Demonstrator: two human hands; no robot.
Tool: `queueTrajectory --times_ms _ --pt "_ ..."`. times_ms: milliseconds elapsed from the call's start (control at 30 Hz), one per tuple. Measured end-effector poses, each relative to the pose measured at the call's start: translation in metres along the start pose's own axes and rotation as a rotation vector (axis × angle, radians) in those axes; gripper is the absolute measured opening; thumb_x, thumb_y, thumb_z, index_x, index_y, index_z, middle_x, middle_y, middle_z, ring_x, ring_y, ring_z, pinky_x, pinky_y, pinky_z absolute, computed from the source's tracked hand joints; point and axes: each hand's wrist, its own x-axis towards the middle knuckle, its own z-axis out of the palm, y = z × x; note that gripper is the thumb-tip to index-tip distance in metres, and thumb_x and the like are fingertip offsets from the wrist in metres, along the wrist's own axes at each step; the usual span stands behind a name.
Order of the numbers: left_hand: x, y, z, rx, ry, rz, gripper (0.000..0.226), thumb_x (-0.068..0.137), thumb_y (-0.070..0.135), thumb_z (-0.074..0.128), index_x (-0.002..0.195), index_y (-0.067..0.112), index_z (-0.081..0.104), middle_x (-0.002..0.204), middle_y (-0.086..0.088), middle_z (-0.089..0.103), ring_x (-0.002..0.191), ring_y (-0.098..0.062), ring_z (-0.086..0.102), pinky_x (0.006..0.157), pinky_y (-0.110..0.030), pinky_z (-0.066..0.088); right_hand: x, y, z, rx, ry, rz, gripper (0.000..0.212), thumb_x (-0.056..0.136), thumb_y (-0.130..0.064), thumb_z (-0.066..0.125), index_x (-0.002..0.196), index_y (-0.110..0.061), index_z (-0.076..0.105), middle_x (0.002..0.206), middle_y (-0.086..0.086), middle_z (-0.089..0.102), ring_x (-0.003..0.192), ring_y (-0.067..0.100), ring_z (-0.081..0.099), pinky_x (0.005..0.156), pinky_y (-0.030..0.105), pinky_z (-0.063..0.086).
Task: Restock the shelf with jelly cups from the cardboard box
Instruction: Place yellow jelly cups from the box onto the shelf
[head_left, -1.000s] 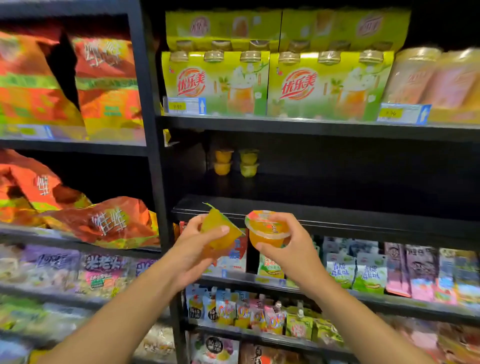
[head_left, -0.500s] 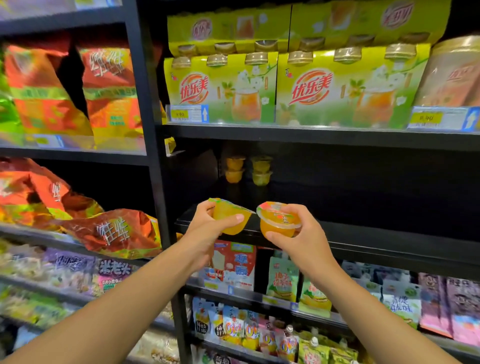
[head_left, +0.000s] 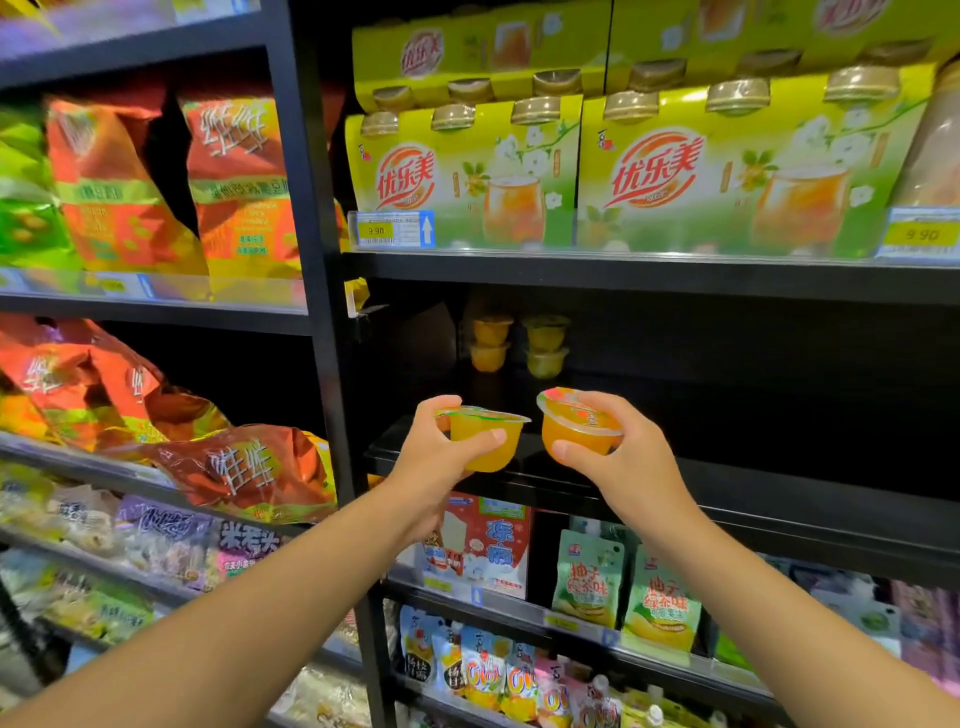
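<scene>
Two cups held before shelf (head_left: 779, 483).
Left hand (head_left: 434, 457) fingers curl round cup (head_left: 485, 439); right hand (head_left: 618, 452) pinches second cup (head_left: 576, 423); four stacked cups (head_left: 517, 345) at 12 o'clock.

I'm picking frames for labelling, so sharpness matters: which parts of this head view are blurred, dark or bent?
Head view: the left hand, the right hand and their jelly cups are sharp; the snack bags at far left smear with motion blur; the stacked jelly cups sit dim in the shadowed shelf; the wide lens bows the shelf edges and the upright.
</scene>
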Motion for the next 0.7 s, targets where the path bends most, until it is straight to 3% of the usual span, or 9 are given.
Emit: queueTrajectory --times_ms 233,333,567,700 --pt "0.036 0.002 -0.031 0.183 -0.033 0.097 0.07 0.074 0.022 0.088 0.129 0.029 0.045 0.12 0.003 0.059 0.109 -0.014 0.061 0.091 -0.034 0.055 0.026 -0.017 0.023 0.069 0.082 0.058 0.054 0.079 -0.029 0.083 0.127 -0.032 0.057 0.12 -0.013 0.06 0.11 0.011 0.059 0.09 0.036 0.055" --pt "0.055 -0.001 -0.045 0.2 -0.054 0.132 0.069 0.073 0.021 0.088 0.127 0.027 0.045 0.114 0.006 0.057 0.103 -0.009 0.059 0.078 -0.023 0.052 0.04 -0.028 0.043 0.054 0.125 0.078 0.056 0.08 -0.029 0.082 0.129 -0.031 0.055 0.121 -0.012 0.058 0.11 0.01 0.058 0.084 0.026 0.052" --pt "0.101 -0.025 -0.064 0.232 -0.09 0.159 0.068 0.066 0.016 0.092 0.118 0.023 0.047 0.107 0.003 0.058 0.099 -0.01 0.06 0.084 -0.031 0.056 0.07 -0.045 0.104 -0.006 0.242 0.127 0.056 0.081 -0.027 0.082 0.127 -0.031 0.05 0.108 -0.022 0.053 0.103 0.002 0.056 0.079 0.019 0.048" --pt "0.113 -0.033 -0.066 0.262 -0.116 0.174 0.065 0.069 0.013 0.089 0.115 0.024 0.044 0.111 0.001 0.055 0.102 -0.014 0.057 0.083 -0.03 0.053 0.081 -0.052 0.129 -0.059 0.27 0.149 0.066 0.079 -0.026 0.083 0.135 -0.025 0.048 0.112 -0.019 0.053 0.104 0.006 0.056 0.086 0.024 0.052"
